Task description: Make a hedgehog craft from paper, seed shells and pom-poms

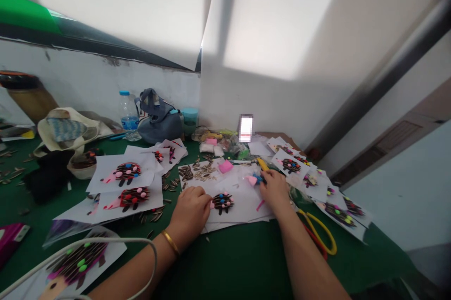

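On the white sheet (239,211) in front of me is a hedgehog picture (222,202) with dark seed spines and small blue and pink clay balls. My left hand (192,210), with a gold bangle on its wrist, rests at the animal's head, fingers closed together. Whatever its fingertips hold is hidden. Farther right, my right hand (275,189) has its fingers closed at a lump of blue clay (258,179). Pink clay (251,180) lies against the blue. A yellow piece (262,165) is just beyond those fingers, and a bright pink square (225,166) lies farther back.
Sunflower seeds (192,172) lie behind my left hand. Hedgehog sheets are stacked at left (128,173) and right (291,165). Yellow-handled scissors (326,232) sit by my right forearm. A phone (245,128), water bottle (129,119) and blue bag (158,119) stand behind. A white cable (141,240) crosses my left forearm.
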The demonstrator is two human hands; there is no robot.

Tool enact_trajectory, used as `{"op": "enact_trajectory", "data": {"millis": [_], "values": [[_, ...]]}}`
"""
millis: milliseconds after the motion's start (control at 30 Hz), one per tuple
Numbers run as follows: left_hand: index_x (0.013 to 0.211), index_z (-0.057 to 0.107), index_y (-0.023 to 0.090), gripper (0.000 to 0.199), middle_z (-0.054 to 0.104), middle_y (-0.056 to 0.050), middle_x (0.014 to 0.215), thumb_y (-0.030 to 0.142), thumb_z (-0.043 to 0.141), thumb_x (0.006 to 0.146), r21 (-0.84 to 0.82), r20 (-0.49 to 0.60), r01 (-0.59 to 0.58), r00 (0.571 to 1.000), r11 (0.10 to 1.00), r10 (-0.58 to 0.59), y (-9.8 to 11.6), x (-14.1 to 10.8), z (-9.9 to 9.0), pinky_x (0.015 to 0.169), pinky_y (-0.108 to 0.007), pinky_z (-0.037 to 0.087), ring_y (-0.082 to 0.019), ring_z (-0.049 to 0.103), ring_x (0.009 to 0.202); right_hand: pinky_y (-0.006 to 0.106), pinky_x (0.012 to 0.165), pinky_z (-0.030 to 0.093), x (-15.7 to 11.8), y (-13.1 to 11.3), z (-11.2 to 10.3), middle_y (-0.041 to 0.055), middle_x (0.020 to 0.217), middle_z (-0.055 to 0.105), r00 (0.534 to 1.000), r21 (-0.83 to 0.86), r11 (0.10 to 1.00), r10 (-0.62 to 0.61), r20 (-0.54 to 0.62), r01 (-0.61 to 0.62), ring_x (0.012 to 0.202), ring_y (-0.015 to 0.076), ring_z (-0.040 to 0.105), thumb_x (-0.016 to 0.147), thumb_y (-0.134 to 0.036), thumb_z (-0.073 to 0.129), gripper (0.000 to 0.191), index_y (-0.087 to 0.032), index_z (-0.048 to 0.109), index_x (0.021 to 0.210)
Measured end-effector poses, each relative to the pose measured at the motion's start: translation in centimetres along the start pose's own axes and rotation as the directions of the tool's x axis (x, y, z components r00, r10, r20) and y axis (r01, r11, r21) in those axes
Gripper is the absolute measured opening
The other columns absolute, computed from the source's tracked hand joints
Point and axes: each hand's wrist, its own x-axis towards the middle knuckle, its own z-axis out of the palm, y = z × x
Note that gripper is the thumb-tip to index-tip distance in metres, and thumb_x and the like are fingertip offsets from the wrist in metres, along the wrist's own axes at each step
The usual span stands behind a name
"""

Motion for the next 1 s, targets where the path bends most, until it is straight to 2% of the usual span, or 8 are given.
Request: {"op": "enact_trajectory", "data": {"millis": [167, 367, 500, 600, 700, 767, 833, 1000], "values": [[0.092, 0.071, 0.02, 0.024, 0.062, -0.006, 0.09, 0.02, 0.048, 0.087, -0.078, -0.024, 0.036, 0.999, 0.996, -0.038, -1.0, 0.5, 0.4, 0.08, -0.034, 0.04, -0.02, 0.055, 0.087, 0.052, 0.09, 0.032, -0.3, -1.4, 0.7, 0.0128, 0.136, 0.049, 0.997, -0.097, 0.995, -0.024, 0.068, 0.03, 0.124, 0.0346, 0.036, 0.079, -0.026, 0.061, 0.026, -0.025, 0.069, 0.104], [0.093, 0.072, 0.02, 0.025, 0.063, -0.007, 0.091, 0.025, 0.048, 0.088, -0.212, -0.09, 0.083, 0.991, 0.974, -0.104, -1.8, 0.8, 0.7, 0.085, -0.034, 0.043, -0.02, 0.057, 0.091, 0.054, 0.093, 0.031, 0.0, -1.2, 0.3, 0.0117, 0.127, 0.056, 0.999, -0.03, 0.999, 0.013, -0.049, -0.015, 0.122, 0.0328, 0.039, 0.083, -0.024, 0.057, 0.016, -0.024, 0.071, 0.091], [0.093, 0.071, 0.019, 0.025, 0.064, -0.007, 0.092, 0.027, 0.047, 0.088, -0.318, -0.147, 0.081, 0.98, 0.945, -0.134, -2.3, 1.1, 0.9, 0.087, -0.035, 0.044, -0.02, 0.058, 0.093, 0.051, 0.099, 0.033, 0.0, -1.9, -1.3, 0.0118, 0.125, 0.057, 0.977, 0.19, 0.981, 0.015, -0.215, 0.026, 0.119, 0.0298, 0.044, 0.088, -0.026, 0.048, 0.022, -0.02, 0.068, 0.096], [0.096, 0.069, 0.019, 0.026, 0.063, -0.007, 0.096, 0.03, 0.047, 0.09, -0.418, -0.203, 0.053, 0.968, 0.907, -0.15, -2.1, 1.0, 1.0, 0.088, -0.036, 0.045, -0.02, 0.058, 0.096, 0.043, 0.098, 0.039, -1.1, -3.9, -2.5, 0.0115, 0.118, 0.06, 0.961, 0.508, 0.848, -0.003, -0.277, 0.149, 0.112, 0.0244, 0.053, 0.093, -0.029, 0.041, 0.027, -0.018, 0.064, 0.102], [0.104, 0.066, 0.021, 0.025, 0.062, -0.007, 0.105, 0.032, 0.051, 0.088, -0.509, -0.235, 0.006, 0.961, 0.861, -0.146, -1.4, 0.7, 0.9, 0.092, -0.037, 0.045, -0.02, 0.056, 0.102, 0.036, 0.088, 0.047, -2.9, -7.0, -2.8, 0.007, 0.102, 0.066, 0.992, 0.718, 0.685, -0.1, -0.077, 0.125, 0.097, 0.021, 0.06, 0.095, -0.031, 0.041, 0.026, -0.021, 0.064, 0.102], [0.103, 0.065, 0.021, 0.023, 0.062, -0.006, 0.105, 0.033, 0.056, 0.085, -0.563, -0.231, -0.01, 0.962, 0.826, -0.146, -0.9, 0.4, 0.8, 0.089, -0.036, 0.046, -0.02, 0.057, 0.098, 0.032, 0.082, 0.049, -4.0, -8.9, -2.7, 0.0058, 0.096, 0.067, 0.98, 0.783, 0.613, -0.198, 0.024, 0.105, 0.091, 0.0199, 0.062, 0.094, -0.033, 0.042, 0.026, -0.021, 0.064, 0.1], [0.095, 0.064, 0.02, 0.019, 0.063, -0.005, 0.097, 0.034, 0.059, 0.083, -0.623, -0.209, 0.014, 0.961, 0.782, -0.184, -0.4, 0.3, 0.7, 0.082, -0.034, 0.047, -0.019, 0.057, 0.089, 0.03, 0.077, 0.051, -4.7, -10.3, -2.5, 0.005, 0.091, 0.067, 0.972, 0.819, 0.571, -0.22, 0.089, 0.054, 0.086, 0.0189, 0.062, 0.094, -0.034, 0.043, 0.026, -0.021, 0.064, 0.1], [0.083, 0.06, 0.018, 0.02, 0.061, -0.001, 0.078, 0.037, 0.064, 0.077, -0.805, -0.07, 0.144, 0.94, 0.576, -0.333, -0.3, 0.5, 0.7, 0.068, -0.029, 0.047, -0.016, 0.056, 0.071, 0.03, 0.071, 0.054, -5.1, -11.0, -2.1, 0.0036, 0.093, 0.066, 0.956, 0.9, 0.427, -0.219, 0.194, -0.085, 0.08, 0.0177, 0.064, 0.092, -0.036, 0.047, 0.026, -0.022, 0.06, 0.11]]}}
